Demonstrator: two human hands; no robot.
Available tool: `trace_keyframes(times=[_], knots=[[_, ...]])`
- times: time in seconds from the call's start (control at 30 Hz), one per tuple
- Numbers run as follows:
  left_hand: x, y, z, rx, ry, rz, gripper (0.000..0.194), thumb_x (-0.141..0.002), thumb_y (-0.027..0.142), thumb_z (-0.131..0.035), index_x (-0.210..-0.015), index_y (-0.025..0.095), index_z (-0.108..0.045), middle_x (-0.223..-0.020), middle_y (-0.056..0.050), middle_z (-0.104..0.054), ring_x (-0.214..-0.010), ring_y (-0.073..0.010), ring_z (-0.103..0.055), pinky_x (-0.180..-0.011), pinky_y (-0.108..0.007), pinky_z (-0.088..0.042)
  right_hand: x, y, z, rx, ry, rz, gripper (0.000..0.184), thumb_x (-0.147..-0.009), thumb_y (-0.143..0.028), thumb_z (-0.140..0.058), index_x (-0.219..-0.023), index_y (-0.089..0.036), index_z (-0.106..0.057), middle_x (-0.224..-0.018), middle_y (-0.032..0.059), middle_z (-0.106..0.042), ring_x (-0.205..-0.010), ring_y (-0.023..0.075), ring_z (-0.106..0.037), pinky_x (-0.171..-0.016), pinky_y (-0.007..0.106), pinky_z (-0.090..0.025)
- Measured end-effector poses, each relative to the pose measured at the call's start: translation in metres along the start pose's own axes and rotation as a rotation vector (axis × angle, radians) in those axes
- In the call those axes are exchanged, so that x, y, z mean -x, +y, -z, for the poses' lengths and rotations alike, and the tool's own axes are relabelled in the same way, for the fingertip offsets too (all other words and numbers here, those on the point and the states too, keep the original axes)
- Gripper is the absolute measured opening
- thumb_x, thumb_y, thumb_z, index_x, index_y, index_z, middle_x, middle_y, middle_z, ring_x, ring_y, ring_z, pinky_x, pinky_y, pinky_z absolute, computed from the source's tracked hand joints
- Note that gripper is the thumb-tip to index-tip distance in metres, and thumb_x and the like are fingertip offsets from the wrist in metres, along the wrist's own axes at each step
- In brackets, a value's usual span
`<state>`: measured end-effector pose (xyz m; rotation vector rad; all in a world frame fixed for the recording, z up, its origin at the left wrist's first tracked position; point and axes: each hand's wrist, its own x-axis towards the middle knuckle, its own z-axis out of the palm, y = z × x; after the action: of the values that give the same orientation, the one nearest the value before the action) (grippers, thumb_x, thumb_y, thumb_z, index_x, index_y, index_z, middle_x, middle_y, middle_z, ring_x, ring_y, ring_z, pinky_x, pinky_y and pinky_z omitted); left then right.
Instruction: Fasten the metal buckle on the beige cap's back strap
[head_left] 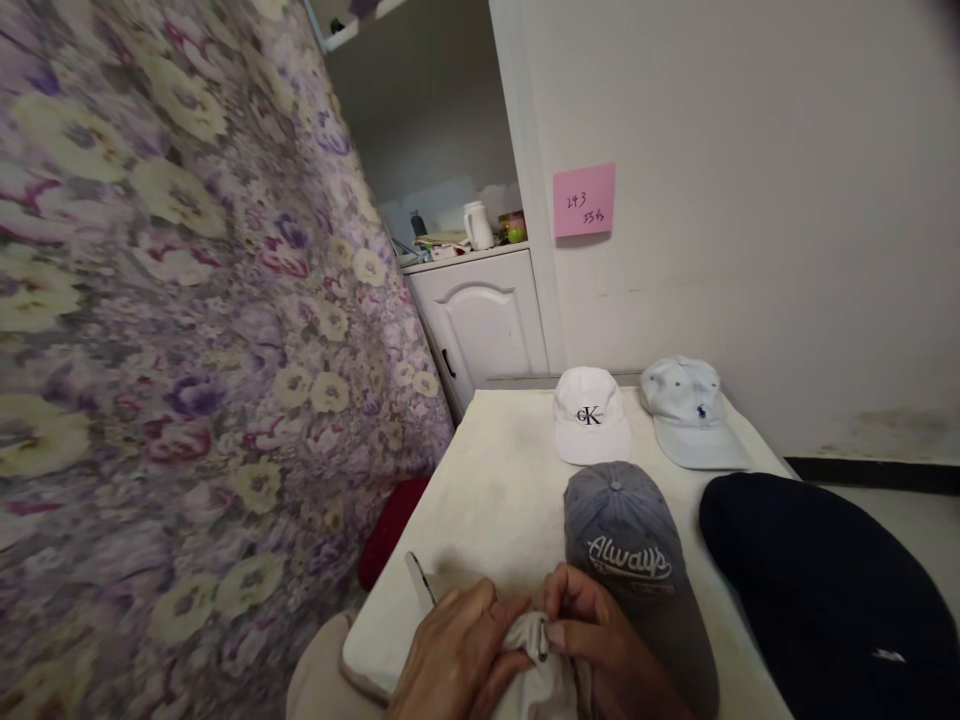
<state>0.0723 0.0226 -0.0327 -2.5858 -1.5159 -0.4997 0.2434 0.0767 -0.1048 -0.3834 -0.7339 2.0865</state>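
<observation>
At the front edge of the table, my left hand [461, 645] and my right hand [596, 625] pinch a bunched beige cloth piece [541, 690] between them. A small fold or loop shows at its top, between my fingertips. The rest of it is hidden by my hands and the frame's bottom edge, so its full shape cannot be made out. Just beyond my left hand a thin, dark-edged strip [421, 578] sticks up. Beside my right hand lies a grey baseball cap [626, 530] with white "Always" lettering, its brim partly behind my forearm.
A white cap [591, 415] and a pale blue cap [694, 410] sit at the back of the cream-covered table [480, 470]. A navy cap [817, 580] lies right. Floral curtain [187, 300] hangs left; behind are a white cabinet [487, 320] and a pink note [584, 200].
</observation>
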Motion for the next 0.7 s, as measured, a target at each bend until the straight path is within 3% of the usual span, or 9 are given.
trace_keyframes(times=[0.33,0.7], knots=[[0.0007,-0.0007,-0.0020,-0.008,0.040,0.016,0.027,-0.096,0.036,-0.056,-0.121,0.026,-0.057,-0.084,-0.002,-0.066,-0.072,-0.0193,-0.066,-0.063,-0.030,-0.055,0.0011,-0.0015,0.0016,0.072,0.004,-0.038,0.024,-0.057,-0.026,-0.080,-0.073,-0.018,-0.063,-0.065,-0.0037,-0.055,-0.060,0.0120,-0.041,-0.060,0.026,-0.028],[-0.0060,0.0034,0.0009,-0.001,-0.066,0.027,0.023,-0.094,0.030,-0.062,-0.116,0.025,-0.059,-0.085,-0.002,-0.068,-0.074,-0.0213,-0.066,-0.062,-0.032,-0.053,-0.0001,0.0051,-0.0046,-0.018,0.032,-0.006,0.022,-0.055,-0.022,-0.077,-0.067,-0.018,-0.059,-0.061,-0.0047,-0.054,-0.057,0.0109,-0.040,-0.058,0.025,-0.029]])
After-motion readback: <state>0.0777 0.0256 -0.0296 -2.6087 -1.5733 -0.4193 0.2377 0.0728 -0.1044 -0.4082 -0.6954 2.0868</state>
